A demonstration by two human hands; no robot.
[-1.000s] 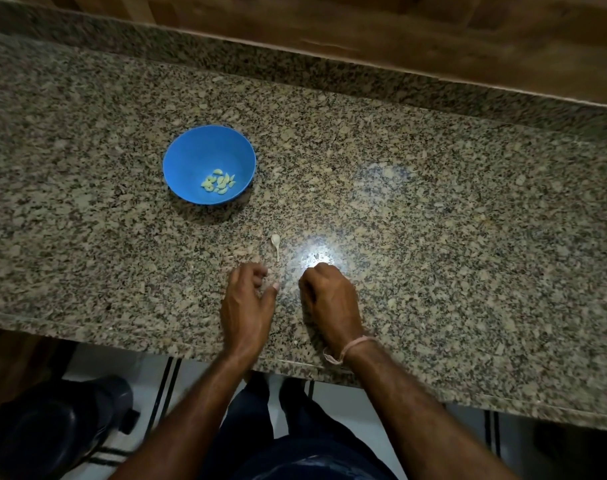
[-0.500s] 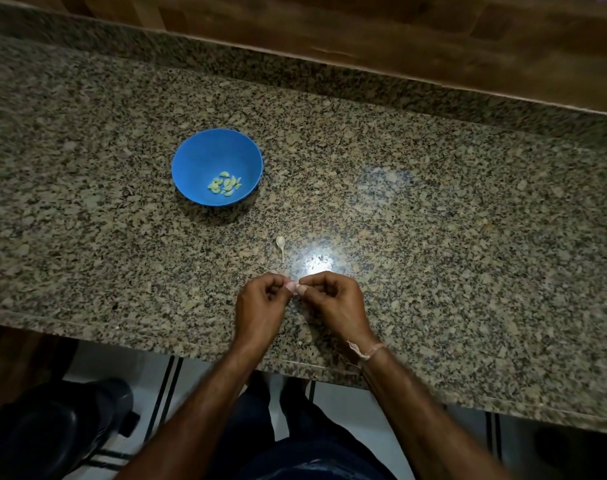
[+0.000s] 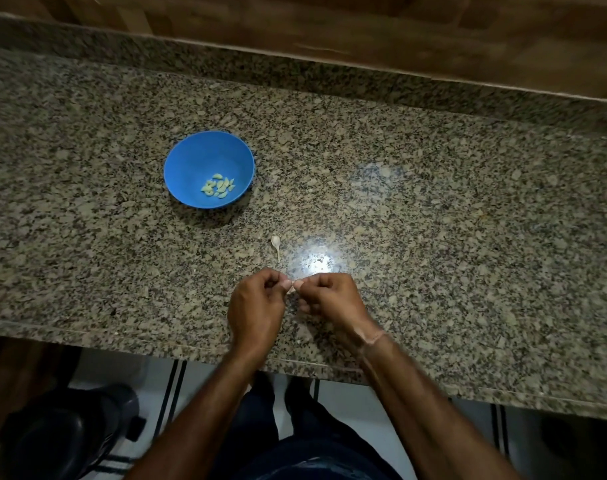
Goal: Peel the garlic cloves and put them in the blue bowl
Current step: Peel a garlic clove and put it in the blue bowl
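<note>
A granite counter [image 3: 433,209] carries the work, with the blue bowl [image 3: 191,161] set back and to the left, near enough for a short reach. Peeled cloves [image 3: 219,185] lie heaped in it. Both hands meet near the counter's front edge: the left hand [image 3: 257,306] and right hand [image 3: 333,299] curl their fingers inward, pinching between them a small pale piece, likely a clove being skinned; it is almost wholly hidden. One unpeeled clove [image 3: 276,244] waits just beyond them.
</note>
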